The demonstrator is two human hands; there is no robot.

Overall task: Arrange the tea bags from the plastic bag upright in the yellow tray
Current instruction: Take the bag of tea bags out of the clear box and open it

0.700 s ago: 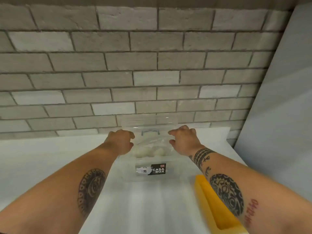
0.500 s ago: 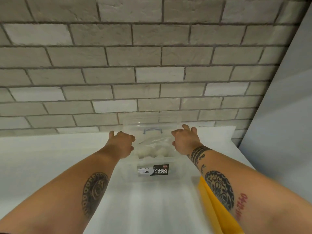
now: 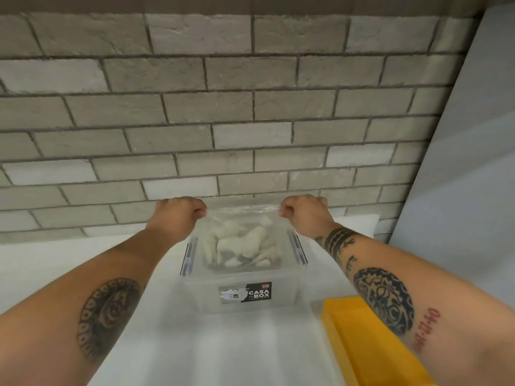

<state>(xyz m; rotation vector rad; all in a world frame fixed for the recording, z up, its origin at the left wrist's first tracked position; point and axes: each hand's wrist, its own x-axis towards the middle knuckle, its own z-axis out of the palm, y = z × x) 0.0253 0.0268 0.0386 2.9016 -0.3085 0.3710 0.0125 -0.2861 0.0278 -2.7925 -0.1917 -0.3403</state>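
**Lifting the plastic bag clear of the storage box**

Condition: the left hand (image 3: 178, 215) and the right hand (image 3: 303, 215) each pinch one top corner of the plastic bag (image 3: 242, 215); the fingers (image 3: 199, 211) of both hands are curled tight on the film, with nothing else in either grip. The bag hangs stretched between the two hands over the open clear box (image 3: 287, 296), at the far side of the counter (image 3: 209, 352) against the brick wall (image 3: 250, 107); its lower part appears to sit inside the box rim, and whether it touches the box floor cannot be told. The tea bags (image 3: 239, 246) lie heaped loose in the bottom of the bag; none is in the yellow tray (image 3: 362, 338), which stands near and to the right of the box, partly under the right forearm.

Step in hand, as judged: removal of the bag from the box.

Procedure:
1. Raise both corners evenly, so that the mouth stays level and the load does not slide to one side.
2. Keep the film clear of the side latches (image 3: 189, 252) during the lift; thin plastic may snag there.
3. Bring the bag near, and set it down just beside the tray on bare counter; do not rest it on the tray.
4. Release one corner only after the weight is on the counter.
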